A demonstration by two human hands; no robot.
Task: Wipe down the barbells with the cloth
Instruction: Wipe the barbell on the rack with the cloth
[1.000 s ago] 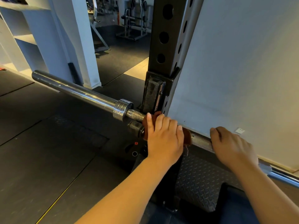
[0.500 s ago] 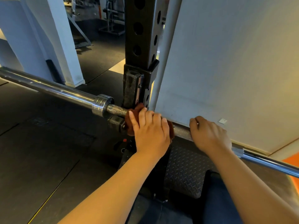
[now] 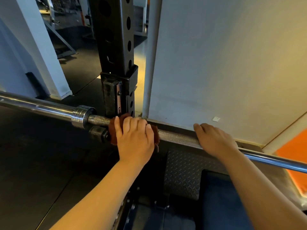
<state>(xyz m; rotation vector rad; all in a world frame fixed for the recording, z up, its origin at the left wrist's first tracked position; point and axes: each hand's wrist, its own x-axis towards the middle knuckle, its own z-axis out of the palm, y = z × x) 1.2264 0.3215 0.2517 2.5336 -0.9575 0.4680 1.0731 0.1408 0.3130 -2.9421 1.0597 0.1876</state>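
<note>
Cloth [image 3: 113,130] on the bar [image 3: 176,137], beside the rack [image 3: 116,47]
My left hand [image 3: 134,138] hides most of the cloth, fingers curled round it. My right hand [image 3: 216,140] grips bare bar, fingertips out of sight.

Pale wall [image 3: 232,63] rt, dark floor [image 3: 41,163], white pillar [image 3: 41,47] lt, black perforated rack upright [image 3: 114,39] btwn, warm light.

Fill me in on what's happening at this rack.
A person is wiping a barbell racked on a black upright. The left hand grips a brown cloth wrapped around the bar, just inside the collar. The right hand holds the bare bar further along, apparently steadying it.
</note>
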